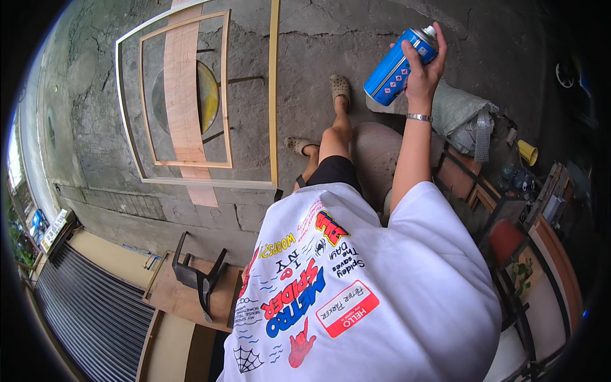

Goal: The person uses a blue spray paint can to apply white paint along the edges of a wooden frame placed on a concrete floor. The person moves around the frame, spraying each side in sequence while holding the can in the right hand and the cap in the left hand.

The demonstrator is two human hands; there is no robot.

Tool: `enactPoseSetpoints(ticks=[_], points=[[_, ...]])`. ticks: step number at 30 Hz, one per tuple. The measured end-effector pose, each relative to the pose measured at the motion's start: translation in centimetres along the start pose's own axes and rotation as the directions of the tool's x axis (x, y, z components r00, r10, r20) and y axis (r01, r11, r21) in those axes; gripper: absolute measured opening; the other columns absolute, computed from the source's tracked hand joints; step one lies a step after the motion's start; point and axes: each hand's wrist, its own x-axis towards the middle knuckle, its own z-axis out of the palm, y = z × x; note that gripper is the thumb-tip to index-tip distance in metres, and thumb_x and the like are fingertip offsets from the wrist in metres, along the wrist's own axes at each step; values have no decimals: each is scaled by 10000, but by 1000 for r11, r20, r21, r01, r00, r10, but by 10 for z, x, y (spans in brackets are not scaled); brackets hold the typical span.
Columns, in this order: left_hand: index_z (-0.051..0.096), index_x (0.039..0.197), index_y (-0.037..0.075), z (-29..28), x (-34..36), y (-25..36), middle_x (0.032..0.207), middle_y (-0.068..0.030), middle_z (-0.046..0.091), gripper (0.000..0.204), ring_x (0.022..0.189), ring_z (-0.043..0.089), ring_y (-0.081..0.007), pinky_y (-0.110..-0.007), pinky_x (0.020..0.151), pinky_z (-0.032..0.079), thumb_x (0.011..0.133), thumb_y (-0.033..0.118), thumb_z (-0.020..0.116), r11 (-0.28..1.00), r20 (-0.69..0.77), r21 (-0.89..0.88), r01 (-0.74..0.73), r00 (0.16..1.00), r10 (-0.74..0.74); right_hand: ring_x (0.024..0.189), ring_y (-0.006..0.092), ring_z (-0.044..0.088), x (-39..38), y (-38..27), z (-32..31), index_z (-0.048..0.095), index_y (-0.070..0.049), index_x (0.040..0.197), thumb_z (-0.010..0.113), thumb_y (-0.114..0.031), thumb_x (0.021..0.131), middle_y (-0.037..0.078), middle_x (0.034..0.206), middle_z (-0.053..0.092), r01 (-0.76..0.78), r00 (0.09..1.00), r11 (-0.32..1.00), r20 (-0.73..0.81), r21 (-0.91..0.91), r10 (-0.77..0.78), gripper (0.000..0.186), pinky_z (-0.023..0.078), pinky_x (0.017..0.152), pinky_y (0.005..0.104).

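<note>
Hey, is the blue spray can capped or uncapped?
Uncapped: the blue spray can in the right hand shows its white nozzle bare, with no cap over it.

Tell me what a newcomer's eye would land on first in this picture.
Probably the bright blue cylindrical spray can, tilted in the person's right grip at upper right. Next, at upper left, a large pale rectangular frame surrounds a smaller light-wood rectangular frame, both over a flat pinkish wooden plank. The white fabric T-shirt with colourful prints also stands out, filling much of the lower middle.
</note>
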Motion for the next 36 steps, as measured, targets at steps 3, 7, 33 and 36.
enactPoseSetpoints(ticks=[3,7,33,36], points=[[763,1214,11,-41,17,-17,1108,-92,768,448,964,674,-162,-296,896,505,1103,399,568,999,-20,31,-32,999,33,988,275,740,-36,-52,4,390,-112,1576,841,-125,881,186,1202,669,14,999,996,-40,89,-11,828,654,826,421],[769,1220,8,-73,36,-15,1120,-93,757,460,1032,633,-154,-302,960,476,1110,402,558,991,-7,-16,-132,991,132,934,305,766,-71,-106,-23,372,-114,1572,824,-117,890,240,1198,690,71,997,995,-7,67,-70,819,664,819,436],[715,1291,55,5,14,-22,918,-124,783,437,753,692,-151,-286,693,531,1077,421,610,963,189,-229,139,977,-96,1015,352,720,-116,-30,29,264,-264,1619,716,-340,982,205,1242,622,-321,872,881,-255,348,419,784,655,809,509],[721,1282,52,21,-4,-45,912,-123,779,446,772,687,-159,-303,705,540,1064,430,628,947,209,-239,216,963,-167,1022,282,708,-180,-22,50,327,-184,1635,799,-215,925,166,1297,598,-609,784,786,226,103,578,853,641,874,426]])
